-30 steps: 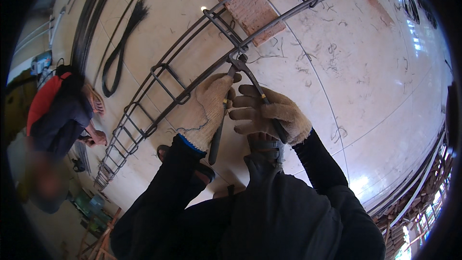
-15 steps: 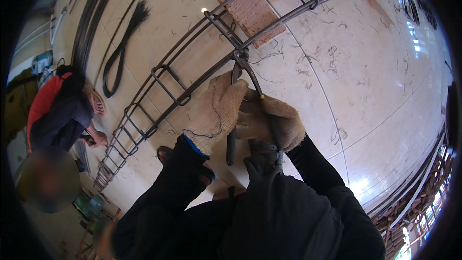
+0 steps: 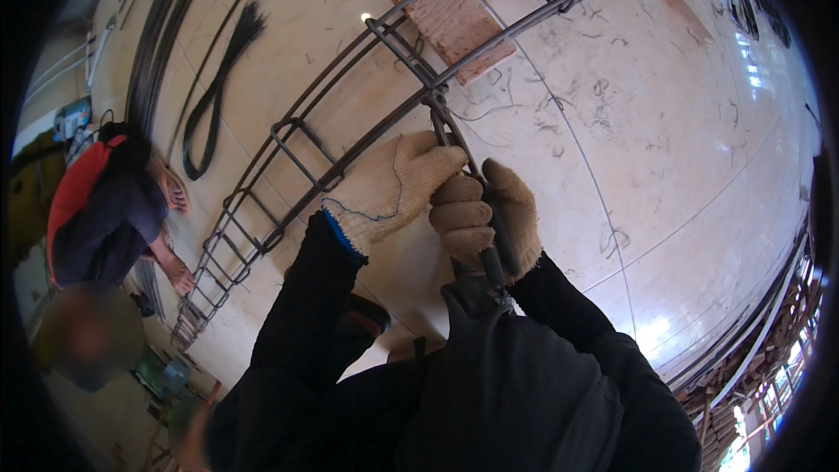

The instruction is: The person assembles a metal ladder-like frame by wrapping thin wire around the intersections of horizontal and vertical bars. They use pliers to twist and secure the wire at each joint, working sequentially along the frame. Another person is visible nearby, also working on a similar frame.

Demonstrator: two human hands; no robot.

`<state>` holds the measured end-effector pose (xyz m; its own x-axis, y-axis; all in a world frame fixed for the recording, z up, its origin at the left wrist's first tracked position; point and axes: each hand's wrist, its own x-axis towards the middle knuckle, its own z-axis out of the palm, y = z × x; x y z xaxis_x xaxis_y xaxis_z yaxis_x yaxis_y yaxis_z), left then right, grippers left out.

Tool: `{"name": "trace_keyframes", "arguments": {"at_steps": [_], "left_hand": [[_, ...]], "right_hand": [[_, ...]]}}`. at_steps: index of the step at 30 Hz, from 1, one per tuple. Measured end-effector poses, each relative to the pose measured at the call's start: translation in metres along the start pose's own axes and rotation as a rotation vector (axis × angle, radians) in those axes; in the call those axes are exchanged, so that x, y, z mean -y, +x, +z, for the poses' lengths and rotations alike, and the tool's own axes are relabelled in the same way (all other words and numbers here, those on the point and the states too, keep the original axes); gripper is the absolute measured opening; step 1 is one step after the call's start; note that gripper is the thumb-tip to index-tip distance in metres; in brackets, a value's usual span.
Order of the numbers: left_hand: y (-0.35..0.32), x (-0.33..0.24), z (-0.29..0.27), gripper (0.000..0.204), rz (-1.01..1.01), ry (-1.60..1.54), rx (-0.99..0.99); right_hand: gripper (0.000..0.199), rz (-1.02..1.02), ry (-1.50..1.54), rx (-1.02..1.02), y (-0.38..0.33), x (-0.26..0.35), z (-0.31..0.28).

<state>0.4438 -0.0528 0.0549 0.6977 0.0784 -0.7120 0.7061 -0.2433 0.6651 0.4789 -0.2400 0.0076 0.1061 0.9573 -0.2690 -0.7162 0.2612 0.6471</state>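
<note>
A long cage of steel rods and bent stirrups (image 3: 377, 141) crosses the floor diagonally before me. The jaws of dark long-handled pincers (image 3: 440, 108) meet its near lower rod at a stirrup corner, where thin tie wire (image 3: 489, 111) sticks out to the right. Around the handles, held close together, my gloved right hand (image 3: 476, 218) is closed; the grip ends stick out below it. My gloved left hand (image 3: 393, 177) is closed on the pincers higher up, nearer the jaws, its fingertips partly hidden.
A reddish brick (image 3: 450, 24) lies under the cage. To the left are a looped bundle of dark wire (image 3: 218, 96) and long dark rods (image 3: 162, 44). Another person (image 3: 109, 201) crouches there, a hand near the cage's far-left end. Wire scraps (image 3: 603, 109) litter the tiled floor.
The pincers' handles, spread apart before, have come together. My right hand now wraps around them, and my left hand has slid up toward the jaws. The other person's hand has shifted slightly.
</note>
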Motion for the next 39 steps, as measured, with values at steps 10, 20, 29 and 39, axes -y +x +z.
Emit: {"name": "trace_keyframes", "arguments": {"at_steps": [10,20,29,39], "left_hand": [[0.005,0.013,0.025,0.066,-0.056,-0.201,-0.1],[0.035,0.016,0.05,0.05,-0.169,-0.515,-0.089],[0.033,0.022,0.044,0.037,-0.124,-1.098,0.195],[0.02,-0.001,0.046,0.046,-0.359,-0.637,-0.125]], "right_hand": [[0.026,0.164,-0.516,-0.286,-0.005,0.029,0.005],[0.031,0.046,-2.083,-0.792,-0.005,0.012,0.028],[0.037,-0.066,-0.142,-0.033,-0.02,-0.012,-0.041],[0.027,0.121,-1.382,-0.887,-0.001,-0.011,0.052]]}}
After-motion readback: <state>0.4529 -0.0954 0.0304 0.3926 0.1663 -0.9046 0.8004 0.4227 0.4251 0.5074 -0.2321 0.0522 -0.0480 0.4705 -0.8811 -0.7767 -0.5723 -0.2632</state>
